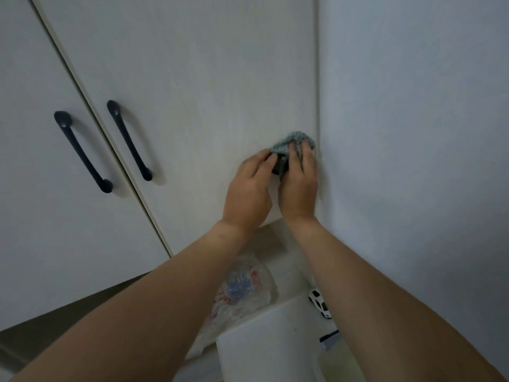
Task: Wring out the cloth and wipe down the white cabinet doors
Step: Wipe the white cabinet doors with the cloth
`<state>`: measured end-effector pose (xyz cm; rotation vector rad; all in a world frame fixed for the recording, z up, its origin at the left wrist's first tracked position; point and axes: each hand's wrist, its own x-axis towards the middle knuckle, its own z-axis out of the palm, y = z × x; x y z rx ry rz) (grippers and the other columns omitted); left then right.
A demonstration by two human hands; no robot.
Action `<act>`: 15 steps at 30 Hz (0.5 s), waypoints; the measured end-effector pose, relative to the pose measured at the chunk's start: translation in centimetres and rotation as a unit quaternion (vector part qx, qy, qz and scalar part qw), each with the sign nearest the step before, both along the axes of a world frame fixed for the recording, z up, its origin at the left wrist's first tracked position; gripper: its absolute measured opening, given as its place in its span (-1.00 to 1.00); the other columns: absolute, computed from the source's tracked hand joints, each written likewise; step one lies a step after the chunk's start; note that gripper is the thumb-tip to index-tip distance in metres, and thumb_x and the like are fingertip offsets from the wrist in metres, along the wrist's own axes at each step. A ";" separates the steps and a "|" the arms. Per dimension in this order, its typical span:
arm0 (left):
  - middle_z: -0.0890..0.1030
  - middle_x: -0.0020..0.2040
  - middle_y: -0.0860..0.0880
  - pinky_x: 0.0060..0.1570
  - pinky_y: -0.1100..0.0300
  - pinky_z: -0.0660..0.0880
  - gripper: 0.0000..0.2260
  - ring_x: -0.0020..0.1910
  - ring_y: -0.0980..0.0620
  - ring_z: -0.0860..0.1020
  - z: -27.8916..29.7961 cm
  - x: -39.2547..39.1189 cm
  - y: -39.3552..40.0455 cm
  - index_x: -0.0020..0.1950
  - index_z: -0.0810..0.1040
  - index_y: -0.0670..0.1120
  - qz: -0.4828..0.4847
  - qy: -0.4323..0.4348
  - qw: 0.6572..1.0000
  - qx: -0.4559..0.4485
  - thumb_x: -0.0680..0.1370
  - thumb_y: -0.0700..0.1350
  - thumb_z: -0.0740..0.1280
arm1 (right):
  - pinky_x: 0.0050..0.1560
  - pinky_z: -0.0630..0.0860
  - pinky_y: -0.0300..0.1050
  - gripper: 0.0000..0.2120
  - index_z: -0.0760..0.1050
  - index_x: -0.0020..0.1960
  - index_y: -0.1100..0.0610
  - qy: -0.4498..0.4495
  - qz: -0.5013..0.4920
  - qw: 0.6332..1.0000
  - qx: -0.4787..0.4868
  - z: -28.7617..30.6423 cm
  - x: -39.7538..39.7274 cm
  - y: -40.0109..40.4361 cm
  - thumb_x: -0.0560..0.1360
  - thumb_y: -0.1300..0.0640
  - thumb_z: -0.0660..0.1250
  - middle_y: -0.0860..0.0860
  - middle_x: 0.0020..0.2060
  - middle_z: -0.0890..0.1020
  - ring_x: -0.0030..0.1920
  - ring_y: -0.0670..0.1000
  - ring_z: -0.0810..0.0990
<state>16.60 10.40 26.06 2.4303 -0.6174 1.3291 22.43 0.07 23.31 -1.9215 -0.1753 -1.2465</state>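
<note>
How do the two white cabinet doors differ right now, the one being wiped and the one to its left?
The right white cabinet door has the grey-green cloth held against it near its right edge by both hands, left and right; the left white cabinet door is untouched. The right door borders the wall; the left does not. Both carry a black bar handle near their shared gap.

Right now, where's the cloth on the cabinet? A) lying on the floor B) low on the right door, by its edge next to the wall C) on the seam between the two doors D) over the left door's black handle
B: the grey-green cloth is bunched under both the left hand and the right hand, low on the right door, close to the wall, well away from the black handles.
</note>
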 end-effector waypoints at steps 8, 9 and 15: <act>0.17 0.59 -0.26 0.51 -0.32 0.01 -0.50 0.59 -0.29 0.08 3.3 -1.2 2.4 0.56 0.29 -0.20 0.172 -0.049 0.970 0.168 0.61 -0.21 0.03 | 0.49 0.01 -0.07 -0.45 0.20 0.51 0.33 0.122 0.068 0.986 0.092 -0.1 -2.8 2.4 0.61 0.12 0.23 0.27 0.52 0.15 0.53 0.22 0.10; 0.12 0.60 -0.26 0.50 -0.35 -0.01 -0.51 0.60 -0.28 0.03 3.6 -1.1 2.6 0.59 0.22 -0.20 0.200 -0.041 0.964 0.172 0.65 -0.13 0.03 | 0.51 0.03 -0.05 -0.44 0.20 0.52 0.30 0.080 0.079 0.992 0.065 2.2 -2.4 2.4 0.61 0.09 0.22 0.25 0.53 0.15 0.54 0.20 0.10; -0.12 0.64 -0.19 0.51 -0.32 -0.11 -0.25 0.61 -0.21 -0.16 3.5 -0.8 4.3 0.64 -0.08 -0.15 0.257 0.004 0.940 0.223 0.61 0.21 0.13 | 0.53 0.11 -0.06 -0.49 0.22 0.53 0.23 0.048 0.038 0.998 0.020 2.7 0.4 -0.2 0.61 0.20 0.21 0.17 0.54 0.19 0.54 0.14 0.13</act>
